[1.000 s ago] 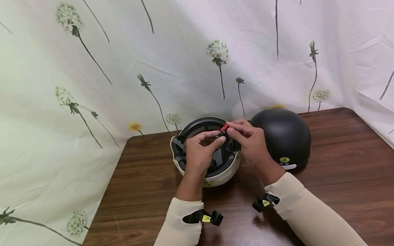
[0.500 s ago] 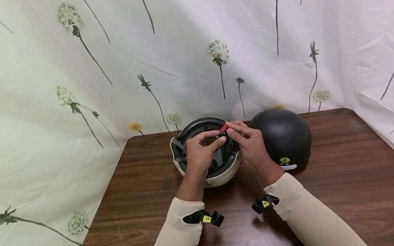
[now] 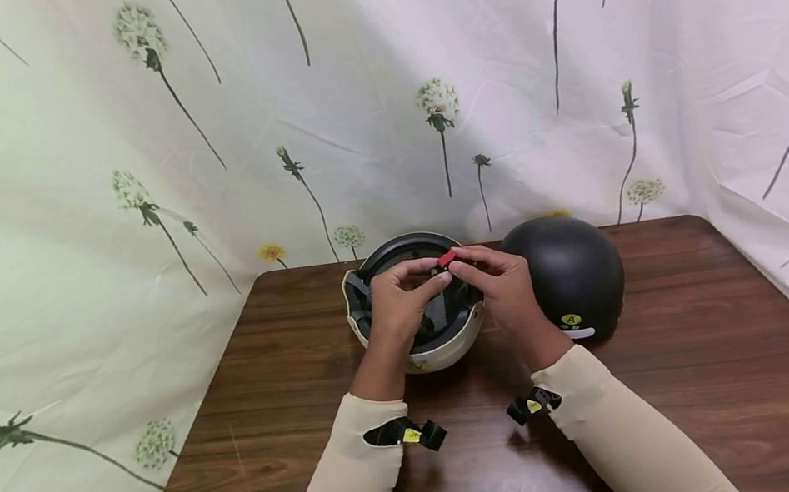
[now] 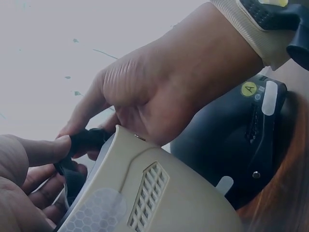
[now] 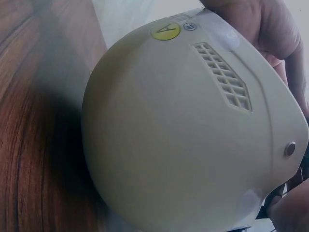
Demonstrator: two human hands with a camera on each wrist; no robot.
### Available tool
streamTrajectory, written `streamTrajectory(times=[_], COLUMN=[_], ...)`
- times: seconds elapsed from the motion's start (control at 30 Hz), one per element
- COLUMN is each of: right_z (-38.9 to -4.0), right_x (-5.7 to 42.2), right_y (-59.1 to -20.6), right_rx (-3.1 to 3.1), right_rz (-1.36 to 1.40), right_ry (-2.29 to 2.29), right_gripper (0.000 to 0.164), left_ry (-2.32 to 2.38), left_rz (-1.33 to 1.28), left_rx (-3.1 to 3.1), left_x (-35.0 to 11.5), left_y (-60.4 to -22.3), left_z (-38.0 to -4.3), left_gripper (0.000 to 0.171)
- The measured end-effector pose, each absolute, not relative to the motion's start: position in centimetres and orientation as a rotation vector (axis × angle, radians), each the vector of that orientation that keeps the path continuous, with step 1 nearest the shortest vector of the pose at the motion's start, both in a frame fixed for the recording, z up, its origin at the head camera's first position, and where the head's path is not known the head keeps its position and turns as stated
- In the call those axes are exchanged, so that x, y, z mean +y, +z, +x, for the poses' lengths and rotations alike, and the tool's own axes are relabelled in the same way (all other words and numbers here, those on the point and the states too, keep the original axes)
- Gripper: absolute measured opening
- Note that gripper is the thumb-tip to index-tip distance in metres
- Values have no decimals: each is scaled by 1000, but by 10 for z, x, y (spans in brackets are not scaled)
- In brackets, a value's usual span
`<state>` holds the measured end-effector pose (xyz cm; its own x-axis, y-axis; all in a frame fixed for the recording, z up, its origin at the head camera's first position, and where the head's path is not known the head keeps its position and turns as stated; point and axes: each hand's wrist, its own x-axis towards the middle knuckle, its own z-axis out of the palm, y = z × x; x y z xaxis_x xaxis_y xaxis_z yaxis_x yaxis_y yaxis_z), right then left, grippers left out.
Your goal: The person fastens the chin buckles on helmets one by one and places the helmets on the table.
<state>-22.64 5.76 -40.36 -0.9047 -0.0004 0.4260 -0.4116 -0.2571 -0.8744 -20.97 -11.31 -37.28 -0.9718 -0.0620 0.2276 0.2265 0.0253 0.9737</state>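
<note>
A cream helmet [image 3: 447, 354] lies upside down on the table, its black lined inside facing up. Over its opening, both hands meet at the chin strap's buckle [image 3: 447, 259], which has a red tab. My left hand [image 3: 397, 304] pinches the strap end at the buckle between thumb and fingers. On the other side, my right hand [image 3: 509, 289] pinches the red-tabbed part. In the left wrist view the black strap [image 4: 87, 140] runs between the hands above the rim. Fingers hide much of the buckle, so whether its halves are joined is unclear.
A black helmet [image 3: 568, 272] stands dome up just right of the cream one, with a yellow "A" sticker. The brown wooden table [image 3: 299, 427] ends at a flower-printed curtain [image 3: 361, 116] behind. Straps with small cameras sit on both wrists.
The red tab has turned between the fingers and now shows a broader face. My right fingertips have shifted slightly around it. Both helmets stay in place.
</note>
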Motion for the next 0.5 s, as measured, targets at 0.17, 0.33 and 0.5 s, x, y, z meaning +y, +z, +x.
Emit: streamTrajectory(times=[0.17,0.33,0.5], right_z=[-228,-227,-227], right_x=[57,56,55], right_y=[-405,-407,-406], right_rx=[-1705,-1722,-1699], right_rz=[497,510,526], right_ry=[2279,2275,2263], right_gripper=[30,34,27], left_ry=[-2033,-1993,-1993], left_rz=[-181,-193,-216], left_rx=[-2091,-2107,-2107], left_x=[-112,-113,-115], left_y=[-374,-376,-375], left_z=[-210,-210,-210], left_gripper=[28,27,26])
